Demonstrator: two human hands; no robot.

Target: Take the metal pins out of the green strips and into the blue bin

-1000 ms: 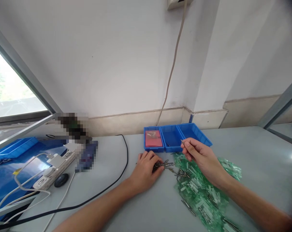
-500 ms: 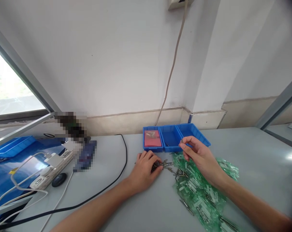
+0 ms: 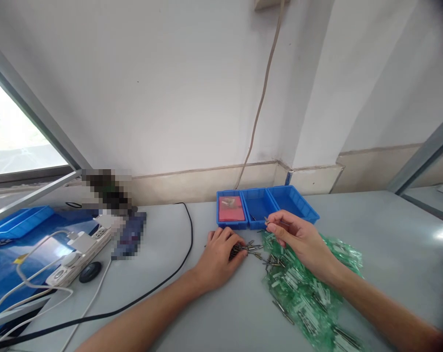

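Observation:
My left hand lies on the table with its fingers curled over a pile of small metal pins, and the thumb rests along the near side. Some pins are hidden under the palm. My right hand pinches one small metal pin between thumb and index finger, just over the front edge of the middle blue bin. A few pins lie inside that bin. Below my right hand, green plastic bags are spread out with white labels or pieces and more pins on them.
The left blue bin holds a red sheet with a small clear bag; another blue bin stands at the right. A black cable crosses the table. At the left are a power strip, a black mouse and a blue tray.
My right hand has moved slightly left and down toward the middle bin's front edge, still pinching the pin. My left hand stays over the pile.

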